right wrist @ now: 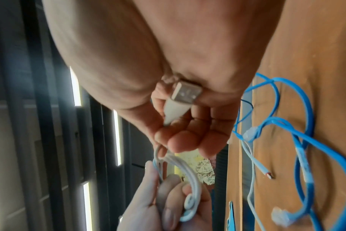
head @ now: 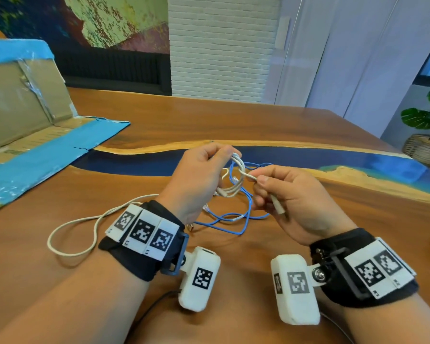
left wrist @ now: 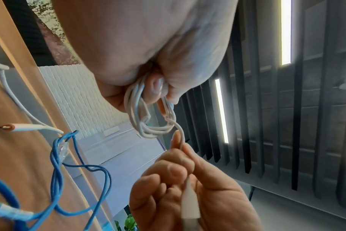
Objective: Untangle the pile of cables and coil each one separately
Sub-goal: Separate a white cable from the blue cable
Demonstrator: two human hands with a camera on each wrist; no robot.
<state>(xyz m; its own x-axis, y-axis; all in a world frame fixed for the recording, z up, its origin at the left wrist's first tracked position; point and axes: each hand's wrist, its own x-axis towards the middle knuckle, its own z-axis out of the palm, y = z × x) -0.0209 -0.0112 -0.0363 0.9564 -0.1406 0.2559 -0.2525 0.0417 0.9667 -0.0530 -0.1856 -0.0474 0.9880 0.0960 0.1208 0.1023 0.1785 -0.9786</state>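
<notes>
Left hand [head: 200,170] curled round thin white cable coil [left wrist: 148,118] — light, limp, springy; right hand [head: 287,194] pinching its tail behind the white USB plug [right wrist: 180,100] — likely the best grip.

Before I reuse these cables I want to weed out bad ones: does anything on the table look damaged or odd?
Yes. A thin white cable lying on the wooden table beside the blue network cable ends in a bare red tip with no plug, as if cut or stripped. The white USB cable looks intact.
</notes>
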